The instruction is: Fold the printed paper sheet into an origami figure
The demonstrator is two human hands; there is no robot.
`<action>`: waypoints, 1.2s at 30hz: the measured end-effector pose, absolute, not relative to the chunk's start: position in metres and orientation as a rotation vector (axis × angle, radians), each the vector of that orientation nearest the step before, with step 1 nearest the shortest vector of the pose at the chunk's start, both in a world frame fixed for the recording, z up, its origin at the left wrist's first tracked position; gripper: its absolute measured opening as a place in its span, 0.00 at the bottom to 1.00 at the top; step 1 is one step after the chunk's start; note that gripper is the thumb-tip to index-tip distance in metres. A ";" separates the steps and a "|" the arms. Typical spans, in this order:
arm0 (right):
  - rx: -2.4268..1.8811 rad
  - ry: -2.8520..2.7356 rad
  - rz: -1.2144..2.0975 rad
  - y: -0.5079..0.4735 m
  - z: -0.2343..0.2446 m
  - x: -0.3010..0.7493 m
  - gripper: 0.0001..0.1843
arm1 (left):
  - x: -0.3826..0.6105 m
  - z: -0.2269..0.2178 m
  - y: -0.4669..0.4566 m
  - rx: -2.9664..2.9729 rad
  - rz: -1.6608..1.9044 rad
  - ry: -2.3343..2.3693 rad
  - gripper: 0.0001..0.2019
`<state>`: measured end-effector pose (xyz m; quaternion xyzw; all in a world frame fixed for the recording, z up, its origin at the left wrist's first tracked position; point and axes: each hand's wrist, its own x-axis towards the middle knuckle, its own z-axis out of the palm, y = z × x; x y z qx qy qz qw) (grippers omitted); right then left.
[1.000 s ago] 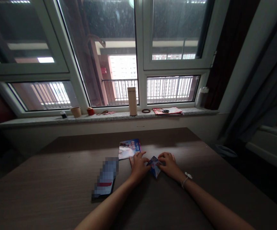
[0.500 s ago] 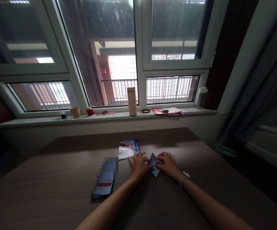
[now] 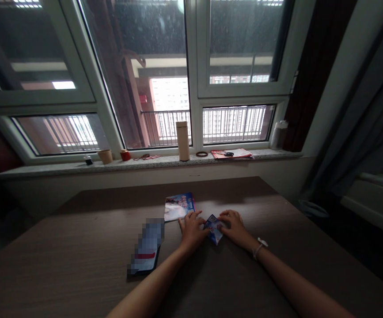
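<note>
A small folded piece of printed blue paper (image 3: 214,229) lies on the brown table, one corner pointing toward me. My left hand (image 3: 193,229) grips its left edge between thumb and fingers. On the opposite side, my right hand (image 3: 236,226) has its thumb and fingertips closed on the paper's right edge. A bracelet with a white piece circles my right wrist. Just beyond my left hand lies a flat printed booklet or stack of sheets (image 3: 179,206), blue and white.
A phone (image 3: 146,247), partly pixelated, lies left of my left forearm on the table (image 3: 78,238). Along the windowsill stand a beige bottle (image 3: 182,141), a paper cup (image 3: 105,156), a red spool (image 3: 125,155), a dark bracelet (image 3: 202,154) and scissors (image 3: 228,154) on red papers.
The folded paper has widened from a narrow diamond into a broader, more open shape. My right hand has shifted slightly; my left hand stays nearly where it was.
</note>
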<state>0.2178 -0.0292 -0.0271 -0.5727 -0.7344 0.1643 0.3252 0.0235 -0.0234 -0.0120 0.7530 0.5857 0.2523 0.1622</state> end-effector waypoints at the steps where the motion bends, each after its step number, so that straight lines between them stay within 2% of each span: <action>1: -1.473 -1.923 0.453 -0.029 -0.027 0.221 0.14 | 0.023 -0.012 -0.024 2.149 0.713 1.674 0.08; 9: -1.307 -2.017 0.665 -0.022 -0.027 0.246 0.18 | 0.023 -0.012 -0.023 2.144 0.674 1.703 0.09; 36: -1.391 -2.008 0.405 -0.028 -0.030 0.226 0.11 | 0.023 -0.015 -0.023 2.207 0.669 1.682 0.08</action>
